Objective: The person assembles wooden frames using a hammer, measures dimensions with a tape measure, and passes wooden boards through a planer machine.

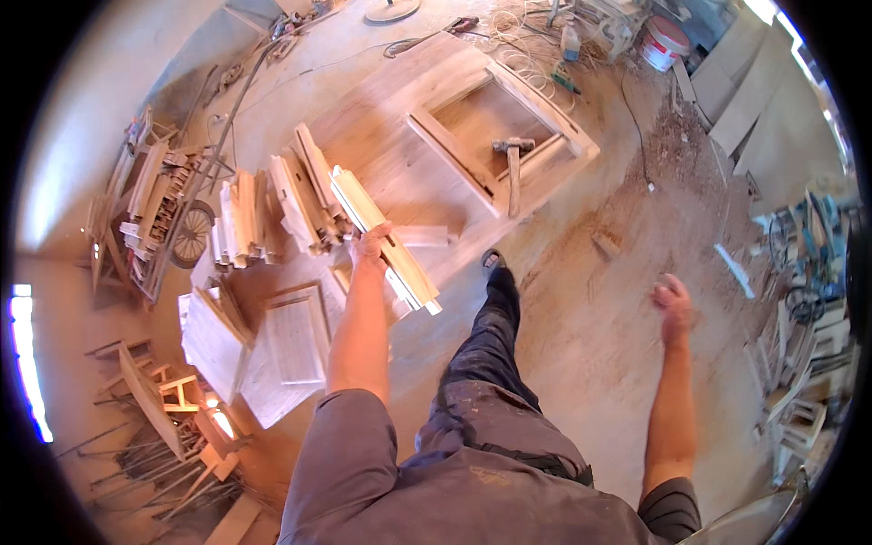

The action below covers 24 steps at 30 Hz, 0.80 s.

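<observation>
My left hand [371,247] is closed round a few long, pale wooden strips [386,241] held together, grooved along their edges. They slant over the near edge of a large wooden worktable [377,118]. Beside them, to the left, more bundled strips [304,195] lie on the table. My right hand [674,309] hangs away from the table over the floor on the right, its fingers loosely bent and apart, with nothing visible in it. On the table's far right part is a wooden frame [445,154], and a hammer [514,168] rests across it.
Paneled boards [295,341] lean at the table's left near side. A cart [150,213] loaded with wood stands farther left. Stools and sticks [173,418] are piled at lower left. A bucket [664,43], cables and sheet boards [745,82] lie at far right. Scrap [808,363] lines the right.
</observation>
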Available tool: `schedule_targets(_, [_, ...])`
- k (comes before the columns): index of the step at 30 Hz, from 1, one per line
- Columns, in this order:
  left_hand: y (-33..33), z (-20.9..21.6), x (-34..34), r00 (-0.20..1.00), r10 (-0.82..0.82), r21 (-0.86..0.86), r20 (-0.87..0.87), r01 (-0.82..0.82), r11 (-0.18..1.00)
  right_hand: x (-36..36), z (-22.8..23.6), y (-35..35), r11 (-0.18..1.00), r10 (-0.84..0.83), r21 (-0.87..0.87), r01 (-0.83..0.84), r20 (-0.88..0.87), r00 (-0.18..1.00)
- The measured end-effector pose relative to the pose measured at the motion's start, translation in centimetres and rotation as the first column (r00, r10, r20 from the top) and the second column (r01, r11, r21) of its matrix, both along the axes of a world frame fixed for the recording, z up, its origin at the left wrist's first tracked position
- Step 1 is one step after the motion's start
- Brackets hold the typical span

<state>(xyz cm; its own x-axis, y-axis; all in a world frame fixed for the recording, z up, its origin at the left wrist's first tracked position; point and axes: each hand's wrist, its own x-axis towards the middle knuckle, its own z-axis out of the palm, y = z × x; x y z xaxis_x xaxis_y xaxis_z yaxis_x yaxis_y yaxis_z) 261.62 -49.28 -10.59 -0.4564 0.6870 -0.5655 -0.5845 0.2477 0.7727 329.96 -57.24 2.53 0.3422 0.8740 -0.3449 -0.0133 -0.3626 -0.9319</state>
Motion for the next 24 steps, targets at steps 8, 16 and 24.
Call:
schedule_targets(8, [10.3, -1.0, 1.0, 0.967, 0.119, -0.164, -0.226, -0.159, 0.974, -15.7, -3.9, 14.1, 0.791, 0.34, -0.426, -0.438, -0.288, 0.895])
schedule_targets(16, [14.2, 4.0, 1.3, 0.873, 0.328, -0.066, -0.361, -0.374, 0.925, -26.5, -11.4, 26.6, 0.679, 0.006, -0.566, -0.468, -0.633, 0.774])
schedule_targets(24, [14.2, 11.9, 11.5, 0.923, 0.269, 0.021, 0.276, -0.286, 0.958, -25.0, -13.0, 37.5, 0.599, -0.197, -0.517, -0.612, -0.836, 0.513])
